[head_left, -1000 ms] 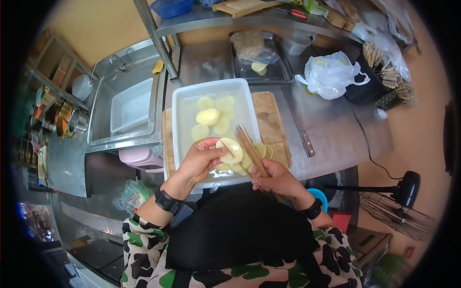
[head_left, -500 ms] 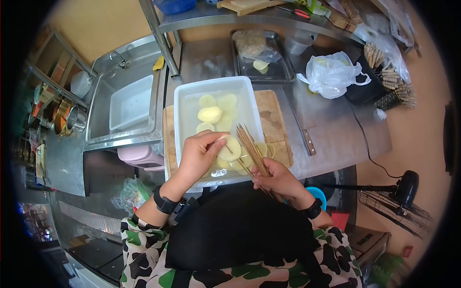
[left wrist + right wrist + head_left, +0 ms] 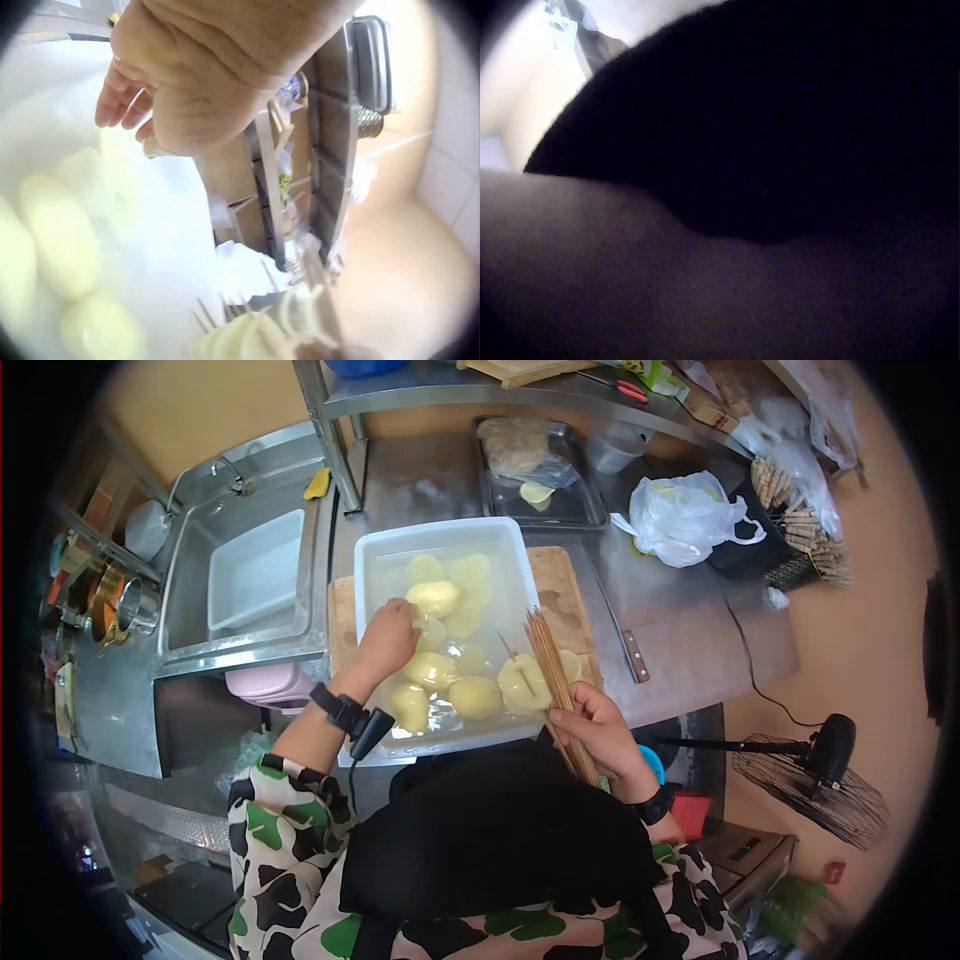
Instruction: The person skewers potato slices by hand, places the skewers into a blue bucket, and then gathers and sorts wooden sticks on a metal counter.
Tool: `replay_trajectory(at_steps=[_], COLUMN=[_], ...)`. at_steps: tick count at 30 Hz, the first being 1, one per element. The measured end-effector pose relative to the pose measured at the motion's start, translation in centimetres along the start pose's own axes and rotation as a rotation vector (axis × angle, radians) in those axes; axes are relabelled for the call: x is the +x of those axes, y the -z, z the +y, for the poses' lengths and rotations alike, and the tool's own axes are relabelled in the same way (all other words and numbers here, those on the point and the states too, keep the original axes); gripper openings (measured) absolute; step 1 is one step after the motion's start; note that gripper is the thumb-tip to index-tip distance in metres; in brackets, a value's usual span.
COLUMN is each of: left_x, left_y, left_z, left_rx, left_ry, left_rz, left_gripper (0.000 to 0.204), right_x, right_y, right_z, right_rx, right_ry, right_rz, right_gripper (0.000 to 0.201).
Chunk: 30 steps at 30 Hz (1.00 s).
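Observation:
A white plastic tub (image 3: 368, 570) of water holds pale potato slices (image 3: 465, 622) and several whole peeled potatoes (image 3: 474, 698). Over its left side my left hand (image 3: 390, 638) reaches down, fingers relaxed beside a slice, nothing visibly held. In the left wrist view the fingers of this left hand (image 3: 127, 97) point toward the pale slices. My right hand (image 3: 600, 728) grips a bundle of wooden skewers (image 3: 550, 660) at the tub's front right corner. Threaded potato slices (image 3: 522, 685) sit on a skewer beside that bundle. Dark cloth and skin fill most of the right wrist view.
Beneath the tub lies a wooden cutting board (image 3: 565, 595). A knife (image 3: 633, 656) rests to its right. Behind stand a dark tray (image 3: 590, 505) and a white plastic bag (image 3: 685, 525). At left is a sink (image 3: 185, 595) with another white tub (image 3: 255, 575).
My left hand has let go of the potato slice, now on the skewer, and moved left over the tub. The right hand and its skewers have shifted slightly right and nearer the body.

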State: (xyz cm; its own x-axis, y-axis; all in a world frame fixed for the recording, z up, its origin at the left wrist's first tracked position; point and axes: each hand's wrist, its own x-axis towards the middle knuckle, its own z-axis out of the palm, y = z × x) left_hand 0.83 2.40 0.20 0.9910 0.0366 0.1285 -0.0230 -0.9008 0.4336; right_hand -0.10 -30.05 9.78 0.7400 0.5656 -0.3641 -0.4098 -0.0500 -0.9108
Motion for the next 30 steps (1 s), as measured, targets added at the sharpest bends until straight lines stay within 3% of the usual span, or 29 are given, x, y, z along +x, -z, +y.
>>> replay_trajectory(at_steps=[3, 6, 9, 12, 15, 18, 21, 24, 27, 30], left_x=[1.0, 2.2, 2.4, 2.8, 2.9, 2.6, 2.0, 0.9, -0.2, -0.6], left_y=[-2.8, -2.8, -4.3, -3.6, -3.5, -2.1, 0.0, 3.6, 5.3, 6.1], left_z=[0.2, -0.1, -0.8, -0.3, -0.7, -0.4, 0.9, 4.0, 6.4, 8.0], left_rx=[0.011, -0.016, 0.041, -0.041, -0.176, -0.389, -0.909, -1.256, -1.6, -1.744], left_ry=[0.176, 0.197, 0.132, 0.09, 0.075, 0.151, 0.451, 0.565, 0.606, 0.579], left_rz=[-0.124, -0.322, -0.339, -0.423, -0.388, -0.293, -0.275, -0.208, -0.12, -0.109], left_gripper=[0.038, 0.039, 0.039, 0.031, 0.029, 0.025, 0.019, 0.017, 0.027, 0.027], right_x=[-0.4, -1.0, -1.2, -1.1, -0.9, -0.4, 0.0, 0.6, 1.0, 1.3], right_y=[-0.2, -0.4, -0.5, -0.7, -0.5, -0.1, -0.1, 0.5, 1.2, 1.8], right_z=[-0.1, -0.2, 0.0, 0.2, 0.6, 0.6, -0.4, -1.0, -1.6, -2.0], right_rx=[0.143, 0.242, 0.369, 0.367, 0.396, 0.353, 0.263, 0.202, 0.172, 0.136], right_ry=[-0.025, -0.059, -0.085, -0.09, -0.089, -0.068, -0.073, -0.083, -0.079, -0.045], right_rz=[0.03, 0.054, 0.014, -0.01, -0.032, -0.065, -0.062, -0.101, -0.135, -0.149], right_gripper=[0.014, 0.014, 0.014, 0.014, 0.016, 0.018, 0.019, 0.018, 0.017, 0.017])
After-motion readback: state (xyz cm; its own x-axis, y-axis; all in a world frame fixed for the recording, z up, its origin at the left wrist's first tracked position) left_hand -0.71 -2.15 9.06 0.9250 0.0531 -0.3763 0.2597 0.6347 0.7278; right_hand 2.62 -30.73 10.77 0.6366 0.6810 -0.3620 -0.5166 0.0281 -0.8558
